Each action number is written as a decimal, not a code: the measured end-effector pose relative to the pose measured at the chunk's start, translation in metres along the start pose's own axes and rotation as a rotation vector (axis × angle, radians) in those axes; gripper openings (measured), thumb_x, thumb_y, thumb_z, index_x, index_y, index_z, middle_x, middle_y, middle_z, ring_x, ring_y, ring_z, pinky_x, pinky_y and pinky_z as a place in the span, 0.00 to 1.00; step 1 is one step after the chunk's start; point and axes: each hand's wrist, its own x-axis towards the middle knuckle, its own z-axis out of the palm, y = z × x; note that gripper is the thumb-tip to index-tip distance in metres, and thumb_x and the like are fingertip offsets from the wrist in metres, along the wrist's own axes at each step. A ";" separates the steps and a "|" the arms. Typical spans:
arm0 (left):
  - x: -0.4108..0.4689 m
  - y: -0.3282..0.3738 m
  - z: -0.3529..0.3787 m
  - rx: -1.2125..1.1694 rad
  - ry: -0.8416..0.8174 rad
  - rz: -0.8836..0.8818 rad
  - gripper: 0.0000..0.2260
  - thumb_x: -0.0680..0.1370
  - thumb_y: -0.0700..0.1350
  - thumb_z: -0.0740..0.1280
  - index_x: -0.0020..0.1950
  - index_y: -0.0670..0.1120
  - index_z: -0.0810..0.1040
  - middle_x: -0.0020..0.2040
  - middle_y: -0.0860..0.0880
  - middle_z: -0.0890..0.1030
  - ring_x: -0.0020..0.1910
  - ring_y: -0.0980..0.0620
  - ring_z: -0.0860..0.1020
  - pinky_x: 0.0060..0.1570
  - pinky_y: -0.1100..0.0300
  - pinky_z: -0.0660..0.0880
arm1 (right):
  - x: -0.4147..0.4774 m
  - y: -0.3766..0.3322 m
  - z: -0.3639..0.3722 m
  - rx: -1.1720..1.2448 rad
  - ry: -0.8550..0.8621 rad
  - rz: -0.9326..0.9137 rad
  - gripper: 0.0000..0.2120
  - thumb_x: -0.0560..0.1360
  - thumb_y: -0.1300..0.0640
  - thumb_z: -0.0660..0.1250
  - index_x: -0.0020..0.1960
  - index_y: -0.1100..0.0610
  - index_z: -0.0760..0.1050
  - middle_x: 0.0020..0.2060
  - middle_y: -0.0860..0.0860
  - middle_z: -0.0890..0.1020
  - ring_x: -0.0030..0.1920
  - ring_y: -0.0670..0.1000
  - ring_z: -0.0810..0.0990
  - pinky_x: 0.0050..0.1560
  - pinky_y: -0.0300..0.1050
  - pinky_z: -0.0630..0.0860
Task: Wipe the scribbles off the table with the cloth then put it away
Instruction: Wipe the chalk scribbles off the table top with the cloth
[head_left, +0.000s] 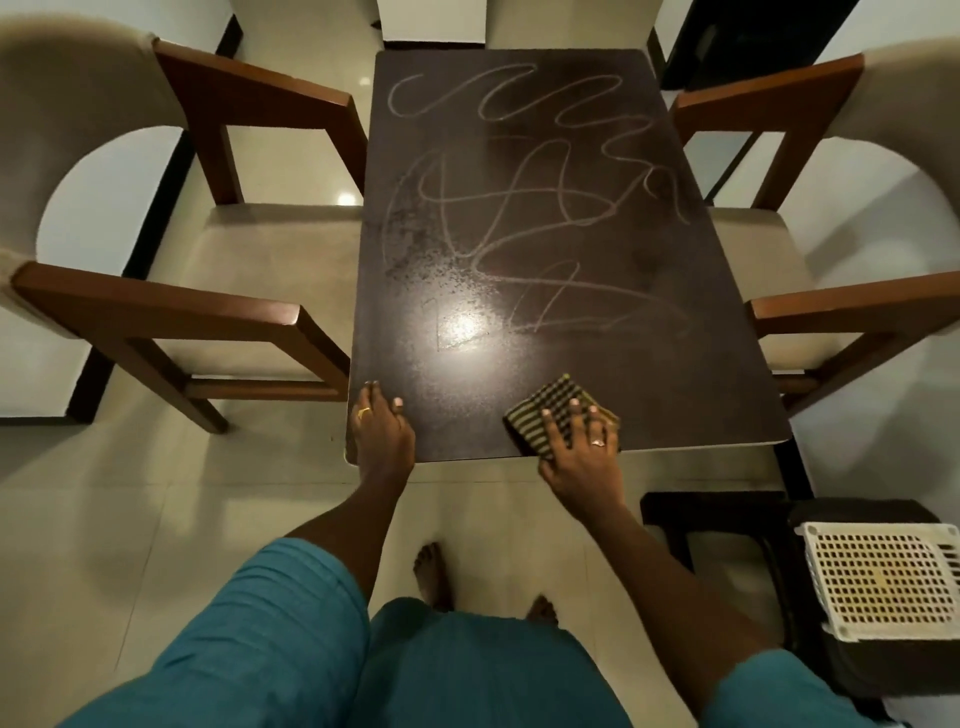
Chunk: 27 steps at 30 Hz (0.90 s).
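A dark brown table (675, 374) stretches away from me, covered from its far end to the middle with pale chalk scribbles (530, 202). A folded checked cloth (550, 402), dark with yellow-green lines, lies flat near the table's front right edge. My right hand (582, 447) presses on it with spread fingers. My left hand (382, 431) rests on the front left corner of the table, fingers over the edge, holding nothing else.
Wooden armchairs with beige cushions stand on both sides, the left chair (171, 312) and the right chair (841, 312). A white perforated basket (883, 582) sits on a dark stool at my lower right. My bare feet stand on glossy tile floor (156, 519).
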 end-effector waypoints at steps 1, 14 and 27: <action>0.002 0.002 0.002 -0.004 -0.010 0.005 0.21 0.81 0.44 0.52 0.72 0.38 0.59 0.73 0.38 0.63 0.72 0.39 0.60 0.71 0.46 0.58 | -0.003 0.011 0.000 -0.004 0.005 0.052 0.28 0.63 0.47 0.71 0.62 0.57 0.79 0.58 0.67 0.79 0.55 0.69 0.79 0.53 0.70 0.73; 0.029 -0.020 -0.010 -0.010 -0.040 -0.016 0.20 0.82 0.44 0.51 0.72 0.39 0.60 0.74 0.39 0.61 0.72 0.39 0.58 0.71 0.42 0.60 | 0.018 -0.062 -0.006 0.081 -0.037 -0.055 0.28 0.69 0.45 0.55 0.62 0.56 0.79 0.59 0.63 0.80 0.57 0.70 0.78 0.53 0.72 0.71; 0.083 -0.015 -0.023 -0.060 -0.030 0.069 0.18 0.81 0.43 0.51 0.70 0.39 0.64 0.72 0.39 0.65 0.71 0.41 0.60 0.69 0.44 0.61 | 0.122 -0.173 -0.025 0.154 -0.103 -0.273 0.29 0.80 0.41 0.48 0.78 0.50 0.47 0.77 0.60 0.49 0.75 0.67 0.45 0.71 0.68 0.39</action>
